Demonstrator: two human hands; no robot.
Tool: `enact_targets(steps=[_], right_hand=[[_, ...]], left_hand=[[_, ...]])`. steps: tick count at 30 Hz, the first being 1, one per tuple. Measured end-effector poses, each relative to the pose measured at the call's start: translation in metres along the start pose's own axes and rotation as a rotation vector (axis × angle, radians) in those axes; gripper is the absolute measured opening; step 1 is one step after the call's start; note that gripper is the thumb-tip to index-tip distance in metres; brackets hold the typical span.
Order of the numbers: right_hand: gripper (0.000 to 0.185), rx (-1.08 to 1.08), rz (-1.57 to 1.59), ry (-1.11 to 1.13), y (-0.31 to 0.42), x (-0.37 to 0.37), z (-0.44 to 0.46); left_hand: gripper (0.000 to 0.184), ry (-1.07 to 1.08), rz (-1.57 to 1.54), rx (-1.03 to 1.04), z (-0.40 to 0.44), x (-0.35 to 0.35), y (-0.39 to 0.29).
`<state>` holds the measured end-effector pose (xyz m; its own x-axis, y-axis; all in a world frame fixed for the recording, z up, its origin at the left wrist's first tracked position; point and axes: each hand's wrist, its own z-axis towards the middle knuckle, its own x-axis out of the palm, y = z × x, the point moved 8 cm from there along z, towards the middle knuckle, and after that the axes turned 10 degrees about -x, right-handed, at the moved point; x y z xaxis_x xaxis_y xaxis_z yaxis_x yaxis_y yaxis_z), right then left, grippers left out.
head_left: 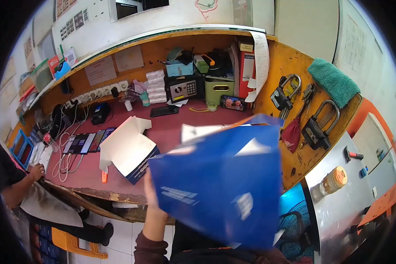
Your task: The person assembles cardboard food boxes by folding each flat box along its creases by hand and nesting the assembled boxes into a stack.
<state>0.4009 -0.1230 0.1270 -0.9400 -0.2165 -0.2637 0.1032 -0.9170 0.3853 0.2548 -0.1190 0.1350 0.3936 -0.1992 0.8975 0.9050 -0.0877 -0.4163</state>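
A large blue printed piece, perhaps a paper bag or folded cardboard, fills the middle of the view and is blurred. It bears white lettering and a white logo. My left hand grips its left edge, with the fingers hidden behind it. I cannot see my right hand; the blue piece covers where it might be. White and orange-brown edges show along its top. Left of it on the red desk stands an open cardboard box, white inside and blue outside, its flaps up.
Several phones with white cables lie at the left. A person's hand rests by the desk's left end. At the back are a small safe and a green bin. Padlocks hang right, above a steel table with a jar.
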Motion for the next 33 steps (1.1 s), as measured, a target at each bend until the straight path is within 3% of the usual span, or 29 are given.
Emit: enact_targets(steps=[1, 2, 3, 5, 6, 7, 9, 10, 12, 15, 17, 18, 19, 21, 22, 23, 25, 26, 27, 28, 29, 30, 32, 33], right_hand=[[0.016, -0.037, -0.025, 0.076, -0.002, 0.004, -0.001], [0.017, 0.012, 0.149, 0.168, -0.008, 0.014, -0.010], [0.017, 0.015, 0.149, 0.167, 0.000, 0.013, -0.013], [0.035, 0.356, 0.482, -0.027, -0.008, 0.004, -0.019], [0.054, 0.394, 0.575, 0.060, -0.015, 0.003, -0.027], [0.066, 0.296, 0.879, 0.035, 0.002, -0.003, -0.003], [0.079, 0.464, 0.899, -0.331, -0.035, -0.023, -0.047], [0.081, 0.478, 0.945, -0.341, -0.039, -0.035, -0.045], [0.093, 0.462, 0.978, -0.273, -0.041, -0.054, -0.035], [0.108, 0.468, 0.886, -0.132, -0.029, -0.061, -0.020], [0.113, 0.377, 0.940, 0.095, -0.027, -0.056, -0.030], [0.095, 0.357, 1.095, 0.154, -0.012, -0.055, -0.011], [0.095, 0.357, 1.092, 0.151, -0.007, -0.058, -0.003], [0.060, 0.493, 0.641, 0.324, -0.011, -0.056, -0.003], [0.033, 0.627, 0.667, 0.150, -0.018, -0.055, -0.001], [0.025, 0.763, 0.771, 0.016, -0.031, -0.053, -0.013], [0.033, 0.815, 0.884, -0.344, -0.046, -0.048, -0.022], [0.033, 0.815, 0.885, -0.342, -0.043, -0.038, -0.014], [0.030, 0.845, 0.901, -0.512, -0.042, -0.036, -0.008], [0.028, 0.871, 0.911, -0.686, -0.042, -0.035, -0.008], [0.028, 0.869, 0.910, -0.691, -0.043, -0.027, -0.009], [0.026, 0.746, 0.816, -0.662, -0.042, -0.027, -0.007], [0.025, 0.497, 0.575, -0.570, -0.035, -0.032, -0.003], [0.025, 0.498, 0.577, -0.570, -0.032, -0.030, 0.003]], left_hand=[[0.061, -0.049, 0.136, 0.093, -0.006, 0.011, -0.014], [0.060, -0.101, 0.271, 0.185, -0.013, 0.019, -0.025], [0.060, -0.103, 0.270, 0.182, -0.017, 0.022, -0.023], [0.056, -0.189, 0.345, 0.377, -0.033, 0.021, -0.033], [0.054, -0.123, 0.365, 0.383, -0.038, 0.007, -0.037], [0.054, -0.125, 0.365, 0.384, -0.048, -0.010, -0.043], [0.065, -0.162, 0.504, 0.238, -0.057, -0.034, -0.043], [0.065, -0.161, 0.503, 0.233, -0.059, -0.033, -0.046], [0.069, -0.259, 0.432, 0.059, -0.058, -0.039, -0.041], [0.064, -0.286, 0.611, 0.048, -0.050, -0.042, -0.045], [0.064, -0.286, 0.689, 0.065, -0.045, -0.035, -0.049], [0.064, -0.269, 0.779, 0.008, -0.043, -0.038, -0.048], [0.063, -0.250, 0.868, -0.047, -0.040, -0.040, -0.047], [0.064, -0.276, 0.886, -0.046, -0.036, -0.039, -0.049], [0.065, -0.307, 0.844, 0.042, -0.034, -0.035, -0.051], [0.067, -0.337, 0.801, 0.131, -0.034, -0.032, -0.055], [0.076, -0.354, 0.741, 0.251, -0.029, -0.044, -0.060], [0.083, 0.060, 0.494, 0.047, -0.013, -0.020, -0.039], [0.090, 0.463, 0.231, -0.159, -0.014, 0.007, -0.021], [0.090, 0.390, 0.428, -0.125, -0.011, -0.002, -0.008], [0.091, 0.316, 0.623, -0.090, -0.010, -0.011, 0.012], [0.086, -0.028, 0.824, 0.058, -0.006, -0.028, 0.027], [0.083, -0.387, 1.002, 0.212, -0.010, -0.040, 0.027], [0.074, 0.176, 0.418, -0.085, 0.001, -0.016, 0.051]])
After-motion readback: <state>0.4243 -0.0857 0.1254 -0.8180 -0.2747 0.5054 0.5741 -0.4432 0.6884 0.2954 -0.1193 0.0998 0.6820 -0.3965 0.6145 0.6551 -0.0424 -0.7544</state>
